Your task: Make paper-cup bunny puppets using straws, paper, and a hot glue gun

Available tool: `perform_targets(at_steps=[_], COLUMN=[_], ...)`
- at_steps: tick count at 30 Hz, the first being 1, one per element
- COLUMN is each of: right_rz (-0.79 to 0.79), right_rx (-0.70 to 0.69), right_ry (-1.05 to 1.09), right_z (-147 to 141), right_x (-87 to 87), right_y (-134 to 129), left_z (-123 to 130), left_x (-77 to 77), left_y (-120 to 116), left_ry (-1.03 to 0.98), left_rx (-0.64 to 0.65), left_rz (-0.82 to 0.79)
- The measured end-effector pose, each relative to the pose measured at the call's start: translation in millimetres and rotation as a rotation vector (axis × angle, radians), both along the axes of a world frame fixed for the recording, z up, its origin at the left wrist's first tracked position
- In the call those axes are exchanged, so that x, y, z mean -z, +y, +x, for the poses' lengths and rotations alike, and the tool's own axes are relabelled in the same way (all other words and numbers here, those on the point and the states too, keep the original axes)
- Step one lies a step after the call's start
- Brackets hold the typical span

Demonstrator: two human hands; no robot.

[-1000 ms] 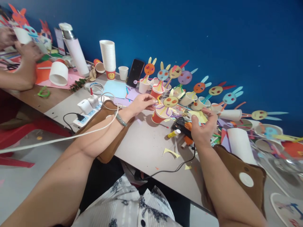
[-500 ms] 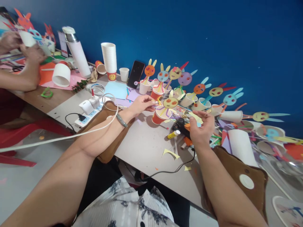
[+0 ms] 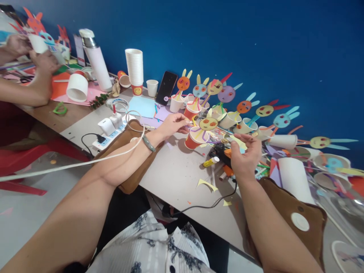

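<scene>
One red cup [image 3: 192, 141] with a yellow rabbit [image 3: 208, 124] stands on the table [image 3: 173, 168], between both hands.
The left hand [image 3: 176, 126] pinches thumb and forefinger together just beside the rabbit, on something too small to tell; the right hand [image 3: 247, 153] is half-curled, its grip unclear, near a yellow tube [image 3: 210, 162] and a black cord [image 3: 213, 206].

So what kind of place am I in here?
Probably a craft workshop or classroom: rabbit-faced paper figures stand in cups along the wall, like the one with an orange face, there's a tall stack of paper cups, and coloured paper lies on the table.
</scene>
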State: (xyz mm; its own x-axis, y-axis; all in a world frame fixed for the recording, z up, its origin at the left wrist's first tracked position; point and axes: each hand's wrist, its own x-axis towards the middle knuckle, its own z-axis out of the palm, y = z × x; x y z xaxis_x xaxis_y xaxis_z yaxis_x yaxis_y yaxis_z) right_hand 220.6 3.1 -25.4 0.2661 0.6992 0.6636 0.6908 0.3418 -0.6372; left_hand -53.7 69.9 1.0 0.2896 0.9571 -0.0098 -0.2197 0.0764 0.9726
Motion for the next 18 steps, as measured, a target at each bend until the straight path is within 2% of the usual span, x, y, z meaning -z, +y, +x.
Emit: perform_targets(at_steps=[18], right_rz=[-0.011], right_rx=[-0.012], right_ry=[0.000], right_z=[-5.5], right_x=[2.4], right_y=[-0.8], left_z=[1.1], left_x=[-1.8], left_y=[-1.0], left_ry=[-0.059], left_rx=[-0.010], left_rz=[-0.040])
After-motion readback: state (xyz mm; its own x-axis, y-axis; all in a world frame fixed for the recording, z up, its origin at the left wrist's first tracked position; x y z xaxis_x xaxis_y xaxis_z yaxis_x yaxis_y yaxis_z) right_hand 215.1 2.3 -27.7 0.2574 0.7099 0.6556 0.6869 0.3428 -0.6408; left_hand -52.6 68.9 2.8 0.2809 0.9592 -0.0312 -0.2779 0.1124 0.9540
